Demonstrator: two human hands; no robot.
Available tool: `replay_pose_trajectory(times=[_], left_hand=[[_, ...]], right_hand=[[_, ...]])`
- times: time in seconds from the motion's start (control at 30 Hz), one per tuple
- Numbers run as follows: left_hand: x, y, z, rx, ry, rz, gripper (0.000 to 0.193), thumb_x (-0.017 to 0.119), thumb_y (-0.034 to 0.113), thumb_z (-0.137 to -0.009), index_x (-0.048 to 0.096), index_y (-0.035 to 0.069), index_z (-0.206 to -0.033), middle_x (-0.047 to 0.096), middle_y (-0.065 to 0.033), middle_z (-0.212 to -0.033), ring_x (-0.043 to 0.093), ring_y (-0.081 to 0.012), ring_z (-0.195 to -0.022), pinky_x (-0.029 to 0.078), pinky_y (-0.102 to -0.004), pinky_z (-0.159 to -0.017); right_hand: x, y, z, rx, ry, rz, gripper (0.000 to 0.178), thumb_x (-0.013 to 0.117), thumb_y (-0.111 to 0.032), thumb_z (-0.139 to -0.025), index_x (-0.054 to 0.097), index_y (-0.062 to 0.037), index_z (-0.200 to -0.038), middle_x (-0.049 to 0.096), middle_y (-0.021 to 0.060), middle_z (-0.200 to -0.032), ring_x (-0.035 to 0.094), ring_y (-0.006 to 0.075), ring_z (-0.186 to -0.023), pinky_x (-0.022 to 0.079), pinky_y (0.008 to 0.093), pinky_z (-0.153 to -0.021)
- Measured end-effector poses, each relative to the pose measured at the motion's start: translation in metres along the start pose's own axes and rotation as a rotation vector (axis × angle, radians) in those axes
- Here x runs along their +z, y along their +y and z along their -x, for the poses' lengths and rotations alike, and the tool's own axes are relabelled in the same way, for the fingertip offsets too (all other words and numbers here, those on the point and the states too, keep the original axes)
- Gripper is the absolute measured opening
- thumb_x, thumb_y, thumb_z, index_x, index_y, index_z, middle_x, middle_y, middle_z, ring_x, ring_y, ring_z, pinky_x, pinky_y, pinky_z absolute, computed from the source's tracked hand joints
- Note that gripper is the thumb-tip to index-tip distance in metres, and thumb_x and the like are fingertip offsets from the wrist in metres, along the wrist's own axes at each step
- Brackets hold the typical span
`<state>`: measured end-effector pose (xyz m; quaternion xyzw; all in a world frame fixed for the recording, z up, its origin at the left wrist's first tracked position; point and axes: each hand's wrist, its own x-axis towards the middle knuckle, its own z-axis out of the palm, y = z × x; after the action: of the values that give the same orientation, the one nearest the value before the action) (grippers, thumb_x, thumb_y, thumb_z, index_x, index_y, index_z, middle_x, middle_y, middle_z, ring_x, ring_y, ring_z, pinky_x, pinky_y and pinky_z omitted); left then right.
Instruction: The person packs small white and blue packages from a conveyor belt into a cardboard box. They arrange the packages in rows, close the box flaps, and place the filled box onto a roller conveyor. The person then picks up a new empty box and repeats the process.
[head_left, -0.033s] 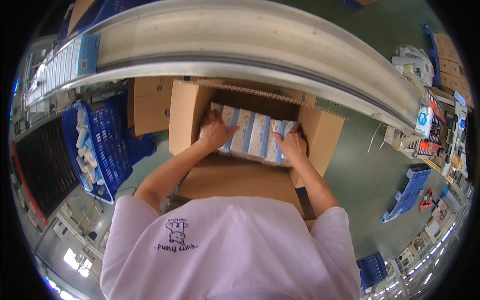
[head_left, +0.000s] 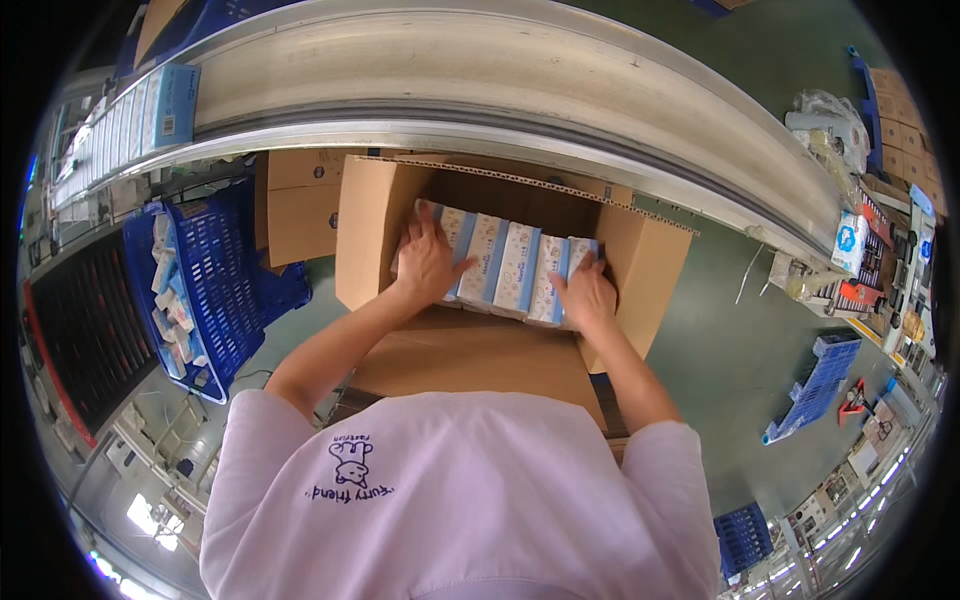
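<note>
The person's left hand [head_left: 425,262] lies over the left end of a row of packs [head_left: 515,268], its fingers spread and unclenched. The right hand [head_left: 590,295] touches the right end, thumb and fingers parted over the end pack; whether it grips cannot be told. The row, at least 5 white-and-blue packs side by side, sits inside an open cardboard box [head_left: 376,225]. Beyond the box runs a long metal channel [head_left: 480,72], with light-blue cartons [head_left: 178,106] toward its left. A blue basket [head_left: 222,300] stands left of the box.
</note>
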<state>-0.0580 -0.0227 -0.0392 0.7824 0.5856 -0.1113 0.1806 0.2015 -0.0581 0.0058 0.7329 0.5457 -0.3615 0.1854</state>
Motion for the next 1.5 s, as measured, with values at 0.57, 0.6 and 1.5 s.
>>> replay_pose_trajectory(times=[0.57,0.6,1.5], left_hand=[[0.01,-0.02,-0.047,0.447,-0.137,0.697,0.085,0.077,0.046,-0.06,0.046,0.004,-0.126,0.052,-0.018,-0.121,0.05,-0.0307,-0.11,0.04,-0.0379,-0.095],[-0.054,-0.041,-0.044,0.449,-0.368,0.854,0.077,0.073,0.042,-0.068,0.043,0.002,-0.127,0.052,-0.0162,-0.121,0.051,-0.0277,-0.11,0.041,-0.0364,-0.094],[-0.274,-0.322,-0.142,-0.352,0.188,0.458,0.105,0.068,0.07,-0.057,0.043,-0.009,-0.121,0.056,-0.0251,-0.113,0.056,-0.0334,-0.104,0.045,-0.0391,-0.089]], right_hand=[[-0.066,-0.035,-0.017,-0.739,-0.065,-0.123,0.062,0.077,-0.018,-0.063,0.052,-0.0055,-0.118,0.055,0.0165,-0.115,0.055,0.0287,-0.104,0.046,0.0367,-0.085],[-0.098,-0.058,0.012,-0.74,-0.116,-0.391,0.049,0.078,-0.024,-0.063,0.061,-0.0045,-0.105,0.063,0.0135,-0.096,0.061,0.0252,-0.086,0.049,0.0347,-0.072],[-0.199,-0.141,-0.092,-0.56,0.308,-0.745,0.06,0.056,-0.028,-0.088,0.027,-0.0071,-0.136,0.051,0.017,-0.113,0.056,0.0198,-0.086,0.045,0.0336,-0.078]])
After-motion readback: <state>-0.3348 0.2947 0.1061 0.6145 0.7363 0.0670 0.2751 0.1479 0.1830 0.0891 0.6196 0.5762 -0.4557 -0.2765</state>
